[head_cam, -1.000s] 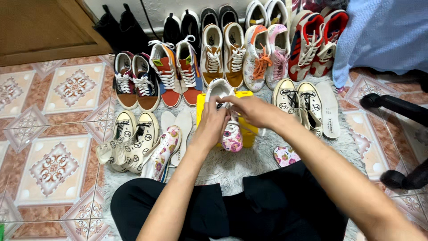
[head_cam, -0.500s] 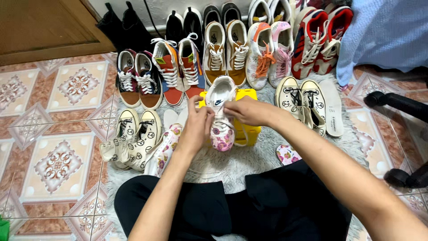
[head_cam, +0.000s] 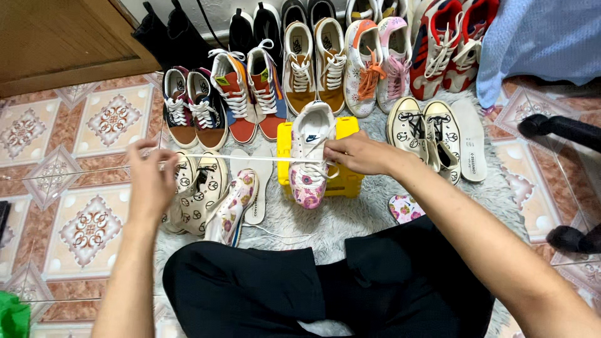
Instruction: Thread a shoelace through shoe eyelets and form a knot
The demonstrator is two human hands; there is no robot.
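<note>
A white sneaker with a pink floral heel rests on a small yellow stool in front of me. My right hand presses on the sneaker's laced upper and pinches the lace there. My left hand is out to the left, fingers closed on the end of a white shoelace, which runs taut and level between both hands. Its matching floral sneaker lies on its side on the rug below the lace.
Rows of sneakers line the wall beyond the stool. A cream pair and loose insoles sit left, another cream pair right. Grey shaggy rug underneath, patterned tiles to the left, chair base right.
My left hand has swung out from the sneaker to the left, drawing the white lace out long and taut. The right hand stays on the shoe.
</note>
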